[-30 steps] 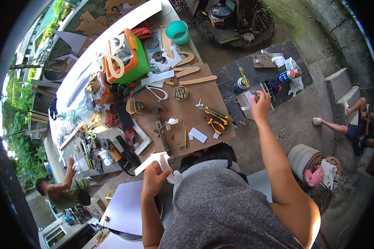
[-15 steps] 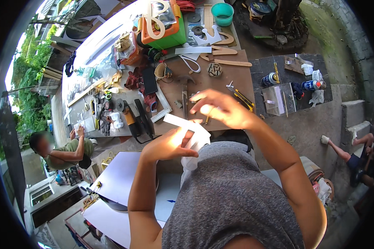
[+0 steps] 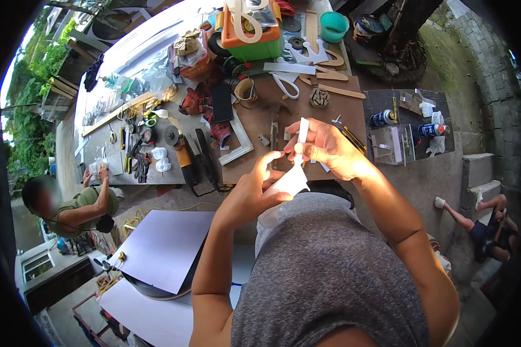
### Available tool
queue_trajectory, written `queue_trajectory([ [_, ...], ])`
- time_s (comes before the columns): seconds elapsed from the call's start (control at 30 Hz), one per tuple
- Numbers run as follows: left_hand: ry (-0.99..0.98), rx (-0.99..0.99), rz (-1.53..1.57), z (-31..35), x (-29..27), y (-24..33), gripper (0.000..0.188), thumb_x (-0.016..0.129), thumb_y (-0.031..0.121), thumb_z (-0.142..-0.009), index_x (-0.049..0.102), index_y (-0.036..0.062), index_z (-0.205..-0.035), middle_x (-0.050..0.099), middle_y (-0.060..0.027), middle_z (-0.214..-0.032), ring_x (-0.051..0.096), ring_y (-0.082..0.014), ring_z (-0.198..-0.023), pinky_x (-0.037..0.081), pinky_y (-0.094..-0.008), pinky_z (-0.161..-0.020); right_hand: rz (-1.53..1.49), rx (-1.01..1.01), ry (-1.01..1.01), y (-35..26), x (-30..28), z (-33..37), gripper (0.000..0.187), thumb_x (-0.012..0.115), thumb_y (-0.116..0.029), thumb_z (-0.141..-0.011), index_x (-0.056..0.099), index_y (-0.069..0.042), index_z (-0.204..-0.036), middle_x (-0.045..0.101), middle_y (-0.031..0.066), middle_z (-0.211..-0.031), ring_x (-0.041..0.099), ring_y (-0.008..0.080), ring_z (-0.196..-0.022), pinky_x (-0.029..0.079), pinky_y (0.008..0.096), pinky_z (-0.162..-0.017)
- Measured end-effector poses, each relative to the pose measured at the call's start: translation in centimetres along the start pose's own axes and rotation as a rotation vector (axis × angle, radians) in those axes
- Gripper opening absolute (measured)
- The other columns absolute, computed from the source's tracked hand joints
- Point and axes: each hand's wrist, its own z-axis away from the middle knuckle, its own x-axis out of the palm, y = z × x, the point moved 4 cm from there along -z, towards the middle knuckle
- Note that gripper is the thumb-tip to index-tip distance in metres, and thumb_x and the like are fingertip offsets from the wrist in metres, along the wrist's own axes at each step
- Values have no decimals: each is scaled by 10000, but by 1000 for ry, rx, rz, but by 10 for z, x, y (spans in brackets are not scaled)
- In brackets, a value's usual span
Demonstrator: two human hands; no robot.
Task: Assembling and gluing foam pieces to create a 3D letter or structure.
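Right now both hands are up in front of the person's chest, above the near edge of the bench (image 3: 341, 113). The right hand (image 3: 330, 149) is closed around a slim white stick-like piece (image 3: 303, 132), pinched upright between thumb and fingers so its top end pokes out above the knuckles. The left hand (image 3: 253, 194) is curled around a pale, crumpled white piece (image 3: 289, 182), its fingertips meeting the lower end of the stick; whether that pale piece is paper or thin plastic is hard to tell in the glare. Behind the hands, the brown board top of the bench carries a hammer (image 3: 273, 122), flat wooden cut-out shapes (image 3: 336, 89) and a small carved wooden block (image 3: 319, 97). Farther back stand an orange and green case (image 3: 255, 39) and a teal bowl (image 3: 334, 26). Off to the right, spray cans (image 3: 382, 118) lie on a dark low surface. On the left stretch of the bench, among scattered hand tools, another person's hand (image 3: 103, 172) rests near the edge. Large white sheets (image 3: 162, 246) lie below the person's left elbow.
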Motion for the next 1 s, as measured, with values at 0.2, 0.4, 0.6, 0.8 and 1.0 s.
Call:
queue_trajectory([
  [0.2, 84, 75, 13, 15, -16, -22, 759, 774, 157, -845, 393, 72, -1497, 645, -110, -1130, 678, -181, -941, 523, -302, -787, 52, 3, 188, 4, 21, -14, 465, 765, -220, -913, 553, 39, -1235, 643, 75, -1031, 657, 160, -967, 553, 308, -860],
  [0.4, 119, 281, -96, 23, -31, -33, 693, 722, 111, -889, 408, 83, -1506, 570, -83, -1065, 650, -152, -872, 516, -272, -749, 156, 8, 234, 4, 45, -29, 482, 781, -236, -903, 566, 45, -1231, 658, 70, -1011, 657, 129, -940, 546, 281, -833],
  [0.6, -1, 163, 246, 31, -41, -58, 651, 670, 138, -952, 368, 80, -1526, 538, -56, -1106, 637, -137, -890, 526, -283, -767, 279, 67, 290, 2, 67, -49, 609, 831, -353, -850, 583, 70, -1210, 686, 80, -961, 657, 99, -849, 545, 253, -742],
  [0.8, -11, 168, 400, 38, -49, -74, 626, 611, 132, -990, 319, 52, -1537, 533, -69, -1165, 642, -148, -915, 557, -313, -800, 415, 154, 314, 2, 87, -65, 610, 801, -319, -880, 549, 79, -1268, 676, 79, -943, 654, 98, -802, 542, 246, -671],
  [1.0, 132, 183, 295, 49, -61, -75, 618, 666, 117, -923, 424, 104, -1491, 603, -89, -1086, 616, -128, -775, 498, -280, -726, 307, 69, 377, 11, 101, -64, 520, 822, -283, -861, 590, 54, -1181, 690, 87, -964, 663, 112, -842, 568, 268, -733],
])
